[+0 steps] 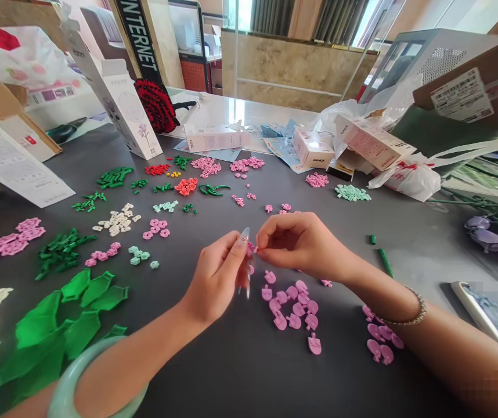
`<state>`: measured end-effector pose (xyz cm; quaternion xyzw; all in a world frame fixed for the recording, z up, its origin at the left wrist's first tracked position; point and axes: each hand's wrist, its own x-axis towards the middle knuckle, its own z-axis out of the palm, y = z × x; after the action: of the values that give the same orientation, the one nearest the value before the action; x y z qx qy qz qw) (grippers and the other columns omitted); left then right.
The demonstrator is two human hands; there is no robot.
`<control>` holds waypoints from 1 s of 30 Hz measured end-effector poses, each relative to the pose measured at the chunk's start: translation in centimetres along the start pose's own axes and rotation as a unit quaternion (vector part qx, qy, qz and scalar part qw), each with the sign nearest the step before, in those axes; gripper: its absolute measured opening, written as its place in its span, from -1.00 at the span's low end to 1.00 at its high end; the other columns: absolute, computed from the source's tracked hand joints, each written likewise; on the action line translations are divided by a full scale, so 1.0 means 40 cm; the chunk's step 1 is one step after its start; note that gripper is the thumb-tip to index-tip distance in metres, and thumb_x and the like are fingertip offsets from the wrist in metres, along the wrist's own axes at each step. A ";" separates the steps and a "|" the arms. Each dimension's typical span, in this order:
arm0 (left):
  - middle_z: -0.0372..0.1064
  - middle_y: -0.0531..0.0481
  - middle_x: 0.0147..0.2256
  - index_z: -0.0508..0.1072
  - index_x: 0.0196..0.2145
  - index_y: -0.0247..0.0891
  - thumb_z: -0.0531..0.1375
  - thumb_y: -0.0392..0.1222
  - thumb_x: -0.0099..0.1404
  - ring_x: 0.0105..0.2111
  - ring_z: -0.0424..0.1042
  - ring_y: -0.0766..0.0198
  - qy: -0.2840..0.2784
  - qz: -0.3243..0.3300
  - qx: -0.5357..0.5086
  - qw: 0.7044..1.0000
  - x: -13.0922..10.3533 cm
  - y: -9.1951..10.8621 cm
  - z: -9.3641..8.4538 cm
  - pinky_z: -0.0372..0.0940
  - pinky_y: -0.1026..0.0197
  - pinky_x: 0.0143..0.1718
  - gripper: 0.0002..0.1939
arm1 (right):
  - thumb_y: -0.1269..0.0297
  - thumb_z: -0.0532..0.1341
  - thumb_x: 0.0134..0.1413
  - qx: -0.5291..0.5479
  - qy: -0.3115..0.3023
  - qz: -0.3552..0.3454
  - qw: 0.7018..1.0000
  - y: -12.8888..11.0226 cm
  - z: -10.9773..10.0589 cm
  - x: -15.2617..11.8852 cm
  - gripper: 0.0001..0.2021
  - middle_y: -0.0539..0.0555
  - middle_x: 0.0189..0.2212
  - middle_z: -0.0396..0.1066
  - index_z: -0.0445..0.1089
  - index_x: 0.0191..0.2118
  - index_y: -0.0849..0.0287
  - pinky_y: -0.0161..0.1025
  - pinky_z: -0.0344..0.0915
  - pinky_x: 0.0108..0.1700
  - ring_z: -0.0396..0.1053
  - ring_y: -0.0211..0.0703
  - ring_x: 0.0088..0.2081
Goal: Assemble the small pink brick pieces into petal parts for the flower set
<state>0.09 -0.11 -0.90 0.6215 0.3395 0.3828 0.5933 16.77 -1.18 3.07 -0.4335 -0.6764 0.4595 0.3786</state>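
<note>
Dark grey worktop (pixel 214 371), faint sheen; nearest bit has loose rounded pink pcs (pixel 294 320) w/ big green sheets (pixel 40 325) off to the L. Just beyond, mid-view above it, L hand (pixel 220 273) has its grip clamped on a small pink pc (pixel 251 248); R hand (pixel 299 244) w/ grip pinched at its R side. Pc mostly covered: can't tell long axis or which way it points. Farther: tall white carton (pixel 133 119), then stone-look partition (pixel 284 69), curtains (pixel 273 17) in bkgd.

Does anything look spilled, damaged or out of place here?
Mildly: a green rod and a short green piece lie beyond the right forearm, apart from the green piles on the left. I see no obvious damage or spill.
</note>
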 end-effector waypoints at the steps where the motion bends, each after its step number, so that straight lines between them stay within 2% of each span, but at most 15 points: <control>1: 0.16 0.12 -0.62 0.19 -0.52 -0.25 -0.02 -0.02 0.34 -0.66 0.21 0.42 -0.002 0.000 0.001 1.000 0.001 0.000 0.001 0.23 0.35 -0.67 -0.66 | 0.53 0.20 -0.13 -0.008 -0.001 0.003 1.000 -0.001 0.001 -0.002 -0.92 -0.07 -0.56 0.32 0.31 -0.49 0.24 -0.42 0.23 -0.50 0.24 -0.43 -0.55; 19: 0.14 0.14 -0.65 0.16 -0.54 -0.24 -0.05 -0.06 0.36 -0.67 0.22 0.41 -0.012 0.020 0.079 0.997 0.001 0.009 0.004 0.21 0.34 -0.63 -0.66 | 0.51 0.15 -0.10 -0.158 0.007 -0.006 0.987 -0.020 0.010 -0.010 -0.92 -0.05 -0.54 0.35 0.31 -0.51 0.21 -0.38 0.24 -0.41 0.25 -0.37 -0.49; 24: 0.14 0.14 -0.66 0.17 -0.56 -0.24 -0.06 -0.12 0.37 -0.66 0.20 0.41 -0.007 0.062 0.139 0.988 -0.001 0.012 0.002 0.17 0.35 -0.59 -0.65 | 0.49 0.16 -0.08 -0.176 0.014 -0.013 0.984 -0.022 0.010 -0.010 -0.91 -0.06 -0.56 0.33 0.31 -0.52 0.21 -0.39 0.23 -0.42 0.24 -0.37 -0.49; 30: 0.14 0.13 -0.67 0.16 -0.60 -0.24 -0.08 -0.20 0.37 -0.65 0.16 0.42 0.005 0.119 0.197 0.973 -0.003 0.014 0.001 0.12 0.34 -0.56 -0.64 | 0.46 0.22 -0.10 -0.133 0.016 0.004 0.991 -0.024 0.012 -0.014 -0.94 -0.06 -0.53 0.35 0.31 -0.47 0.20 -0.39 0.29 -0.42 0.31 -0.36 -0.49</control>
<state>0.06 -0.28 -0.37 0.7603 0.3350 0.3792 0.4073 16.29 -2.05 3.77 -0.4903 -0.7235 0.3599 0.3266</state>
